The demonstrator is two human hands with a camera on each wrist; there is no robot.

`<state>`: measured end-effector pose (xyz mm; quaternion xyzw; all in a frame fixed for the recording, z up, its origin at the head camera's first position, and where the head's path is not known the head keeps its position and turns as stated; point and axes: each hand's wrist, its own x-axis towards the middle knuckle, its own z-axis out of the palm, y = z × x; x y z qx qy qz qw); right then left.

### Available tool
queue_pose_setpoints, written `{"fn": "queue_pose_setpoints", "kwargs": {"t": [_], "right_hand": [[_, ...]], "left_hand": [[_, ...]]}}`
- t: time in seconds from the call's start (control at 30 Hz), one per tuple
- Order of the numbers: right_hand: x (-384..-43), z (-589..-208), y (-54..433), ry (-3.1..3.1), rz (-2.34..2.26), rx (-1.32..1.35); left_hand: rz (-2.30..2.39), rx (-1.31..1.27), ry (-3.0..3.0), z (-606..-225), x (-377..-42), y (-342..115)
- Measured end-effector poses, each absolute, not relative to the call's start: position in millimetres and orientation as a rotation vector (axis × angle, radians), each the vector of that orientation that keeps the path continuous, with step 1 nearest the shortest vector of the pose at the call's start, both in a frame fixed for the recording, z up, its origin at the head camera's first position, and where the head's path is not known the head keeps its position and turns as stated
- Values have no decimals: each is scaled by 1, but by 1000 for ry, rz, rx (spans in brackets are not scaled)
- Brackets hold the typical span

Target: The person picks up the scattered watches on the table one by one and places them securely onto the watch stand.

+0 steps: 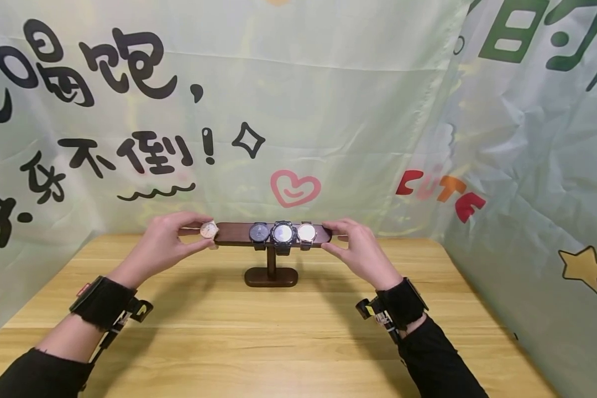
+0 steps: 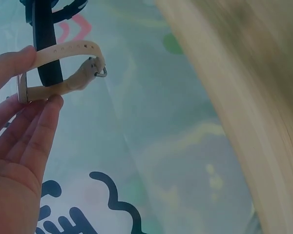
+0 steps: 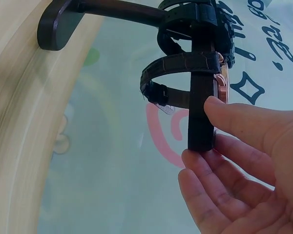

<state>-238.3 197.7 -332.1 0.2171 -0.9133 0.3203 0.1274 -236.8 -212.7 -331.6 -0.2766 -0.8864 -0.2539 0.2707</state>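
My left hand [image 1: 161, 246] pinches a small watch with a cream strap [image 1: 209, 229] at the left end of a dark brown watch stand's bar [image 1: 232, 234]. In the left wrist view the buckled cream strap [image 2: 85, 75] forms a loop around the bar's tip, with my thumb and fingertips on either side of the watch. At the other end, my right hand [image 1: 363, 254] grips the bar between thumb and fingers. Between the hands hang a dark-faced watch [image 1: 259, 232], a chunky black watch [image 1: 282, 234] and a white-faced watch [image 1: 306, 232] with a dark strap [image 3: 178, 66].
The stand's short post [image 1: 271, 261] rises from a rounded base [image 1: 271, 277] on the wooden table [image 1: 278, 342]. Close behind the stand hangs a pale printed cloth [image 1: 328, 110], and another cloth side [image 1: 527, 210] closes off the right.
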Motion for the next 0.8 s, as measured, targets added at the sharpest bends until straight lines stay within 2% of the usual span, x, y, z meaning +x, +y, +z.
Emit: {"fn": "queue_pose_setpoints", "kwargs": {"t": [0.8], "right_hand": [[-239, -334, 198, -2646, 948, 650]], "left_hand": [[-711, -790, -2512, -329, -249, -202]]}}
